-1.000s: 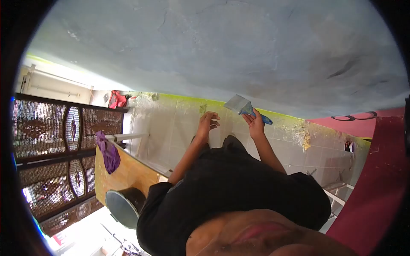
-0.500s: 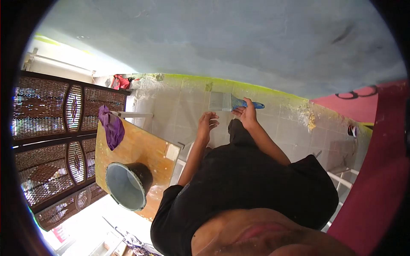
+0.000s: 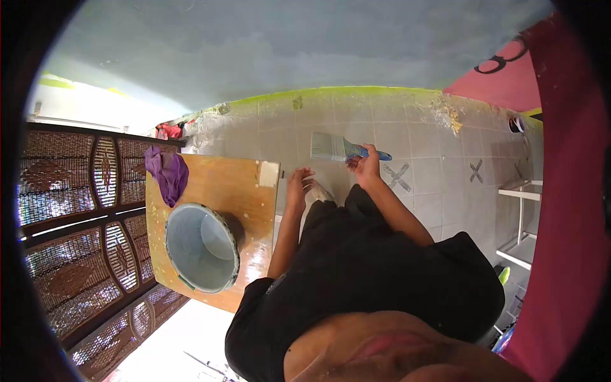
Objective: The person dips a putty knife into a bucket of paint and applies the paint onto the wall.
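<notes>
My right hand is closed around the blue handle of a wide brush. Its pale, flat bristle end points left, over the tiled floor. Just left of it my left hand holds nothing, with its fingers loosely bent and apart. A wooden board table stands to the left of my left arm. On it are a large bucket with a greyish inside and a crumpled purple cloth or bag.
A grey-blue wall runs across the top, with a yellow-green edge at the floor. Lattice panels stand at the left. White rack-like bars and a dark red surface are at the right. A small container sits near the wall.
The view has swung toward the table and floor, so the bucket appears higher and more of its inside shows. The brush has turned from slanting to nearly level, still in my right hand.
</notes>
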Demonstrator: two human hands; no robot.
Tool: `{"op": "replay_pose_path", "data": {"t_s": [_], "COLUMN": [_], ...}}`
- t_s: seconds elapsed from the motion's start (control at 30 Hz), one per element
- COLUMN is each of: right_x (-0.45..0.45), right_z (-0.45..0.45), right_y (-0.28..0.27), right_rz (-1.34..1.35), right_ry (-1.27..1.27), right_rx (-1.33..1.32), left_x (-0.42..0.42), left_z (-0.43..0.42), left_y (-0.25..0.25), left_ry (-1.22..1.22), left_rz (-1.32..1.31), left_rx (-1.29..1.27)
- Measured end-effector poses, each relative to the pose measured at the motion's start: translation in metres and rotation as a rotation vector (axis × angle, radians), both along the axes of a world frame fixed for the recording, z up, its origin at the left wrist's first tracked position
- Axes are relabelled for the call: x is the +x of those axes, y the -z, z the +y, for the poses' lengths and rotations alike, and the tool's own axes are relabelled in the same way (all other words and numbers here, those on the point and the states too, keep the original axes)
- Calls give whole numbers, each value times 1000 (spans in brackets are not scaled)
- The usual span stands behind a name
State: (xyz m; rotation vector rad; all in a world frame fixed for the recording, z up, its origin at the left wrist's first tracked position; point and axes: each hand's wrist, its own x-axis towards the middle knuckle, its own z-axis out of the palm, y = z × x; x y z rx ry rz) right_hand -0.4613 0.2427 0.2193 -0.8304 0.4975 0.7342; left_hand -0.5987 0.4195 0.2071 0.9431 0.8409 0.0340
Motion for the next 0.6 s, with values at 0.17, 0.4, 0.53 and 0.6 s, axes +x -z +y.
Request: {"op": "replay_pose_path", "data": {"t_s": [0.17, 0.4, 0.53, 0.6], "right_x": [-42, -123, -171, -197], "right_z": [-36, -107, -142, -150], "right_y": [1, -2, 3, 1], "right_rz": [-6, -65, -52, -36], "right_ry": [22, 83, 96, 102], "right_rx": [99, 193, 210, 228], "left_x": [-42, -131, -193, -225], "left_z": [-8, -53, -85, -94], "left_y": [8, -6, -19, -21], "left_ry": [-47, -51, -32, -19], "left_rz": [-7, 17, 63, 85], "left_rx": [10, 27, 31, 21]}}
